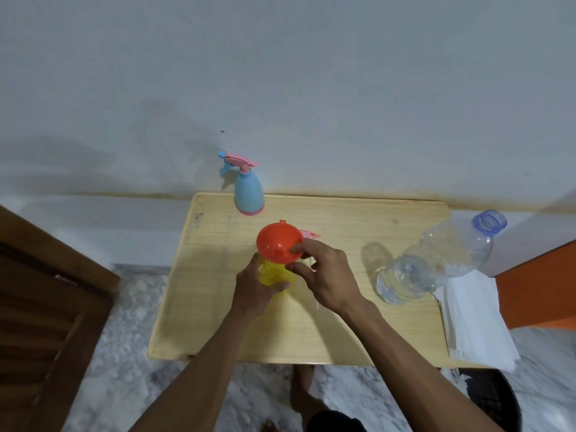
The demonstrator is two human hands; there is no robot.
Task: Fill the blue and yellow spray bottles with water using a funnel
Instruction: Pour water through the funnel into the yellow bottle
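Left hand: the left hand is wrapped tight around the small yellow plastic spray bottle and holds it up on the table.
Right hand: the right hand pinches the rim of the round orange plastic funnel between thumb and finger.
Funnel: it sits on top of the yellow bottle, and its spout looks to be in the neck, though the hands hide that part.
Blue bottle: the light blue spray bottle with a pink trigger top stands alone at the back edge, well apart from the hands, with its top on.
Pink part: a bit of pink plastic peeks out just behind the funnel; it may be the yellow bottle's top.
Water: the big clear plastic water bottle stands open on the right, with only a little water at the bottom.
How to do it well: keep the funnel straight and pushed in, hold the yellow bottle firm, then pour slowly so nothing spills.
Table: the pale wooden table is small and flat, with a stack of white paper napkins on its right side.
Room: a plain white wall is behind, a grey speckled floor below.
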